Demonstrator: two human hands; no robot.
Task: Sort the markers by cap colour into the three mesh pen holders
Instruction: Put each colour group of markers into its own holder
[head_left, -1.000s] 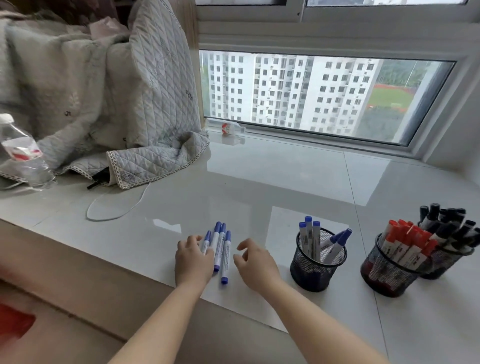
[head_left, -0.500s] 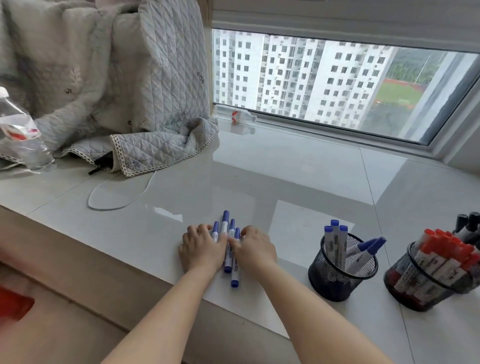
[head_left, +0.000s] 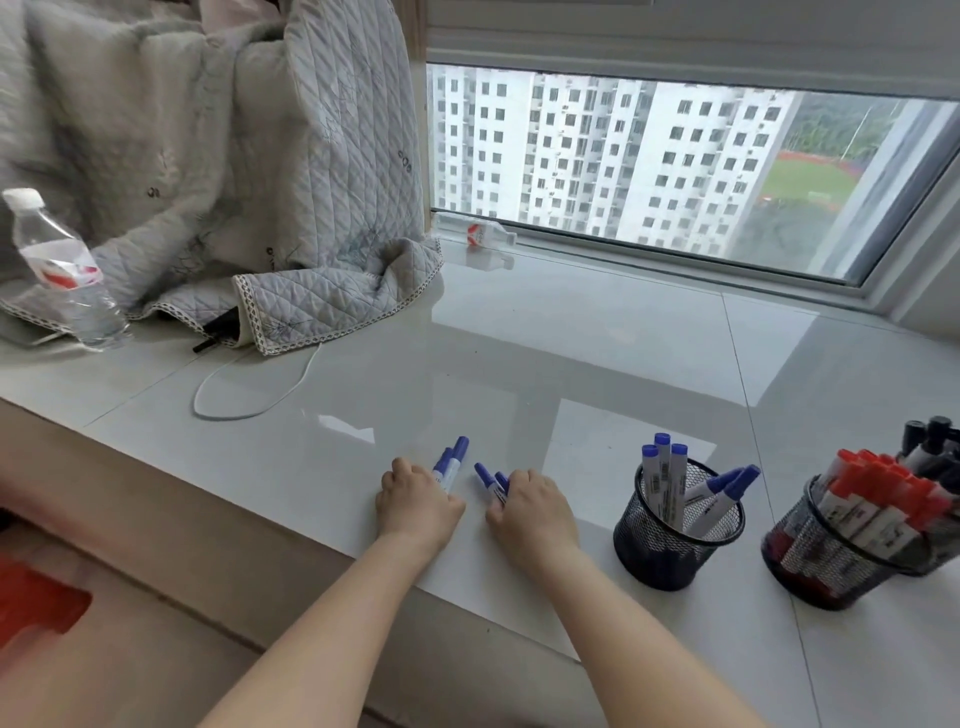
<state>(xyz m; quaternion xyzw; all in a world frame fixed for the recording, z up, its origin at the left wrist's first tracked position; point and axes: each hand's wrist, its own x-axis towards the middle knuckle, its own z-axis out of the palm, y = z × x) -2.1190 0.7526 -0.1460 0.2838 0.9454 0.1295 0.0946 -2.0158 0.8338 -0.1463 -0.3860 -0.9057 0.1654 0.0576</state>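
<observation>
On the glossy sill, my left hand (head_left: 415, 501) curls round two blue-capped markers (head_left: 451, 464) whose caps point away from me. My right hand (head_left: 532, 506) curls round another two blue-capped markers (head_left: 491, 478), just right of the first pair. To the right stands a black mesh holder (head_left: 675, 545) with several blue-capped markers in it. Further right is a mesh holder with red-capped markers (head_left: 826, 566), and behind it a third one with black-capped markers (head_left: 930, 441), partly cut by the frame edge.
A quilted grey blanket (head_left: 218, 182) is heaped at the back left, with a water bottle (head_left: 62, 270) in front of it and a white cable (head_left: 249, 395) looping out. A small bottle (head_left: 480, 236) lies by the window. The sill's front edge runs just below my hands.
The four blue markers lay in one group with both hands closing on them; now they are split into two pairs, one in each hand, and the hands have drawn slightly apart.
</observation>
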